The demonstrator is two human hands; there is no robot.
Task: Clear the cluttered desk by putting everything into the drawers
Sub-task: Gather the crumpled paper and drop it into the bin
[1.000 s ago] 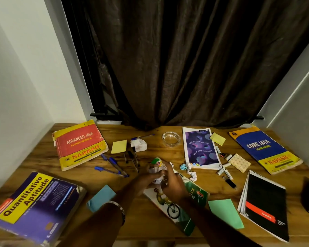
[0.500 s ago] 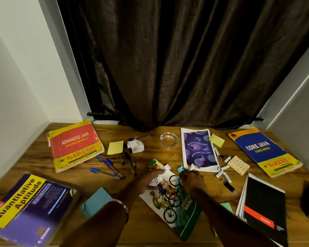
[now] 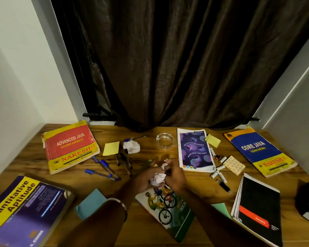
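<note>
Over the middle of the wooden desk [image 3: 168, 154] my two hands meet, just above a cycling magazine [image 3: 169, 213]. My left hand [image 3: 144, 178] is cupped round a wad of crumpled white paper [image 3: 157, 178]. My right hand [image 3: 176, 175] sits against it and pinches a small crumpled scrap [image 3: 164, 165] at its fingertips. A second crumpled paper ball [image 3: 131, 147] lies further back, beside a yellow sticky pad [image 3: 111, 148]. No drawer is in view.
Around the hands lie a red Advanced Java book [image 3: 70, 147], a Quantitative Aptitude book [image 3: 25, 207], a Core Java book [image 3: 260, 150], a purple notebook [image 3: 194, 150], a black spiral pad [image 3: 259, 209], blue pens [image 3: 103, 168], a glass ashtray [image 3: 165, 140] and several batteries [image 3: 218, 172].
My right hand reached right to the scraps beside the purple notebook, then came back to the left hand with them. Those scraps are gone from the desk.
</note>
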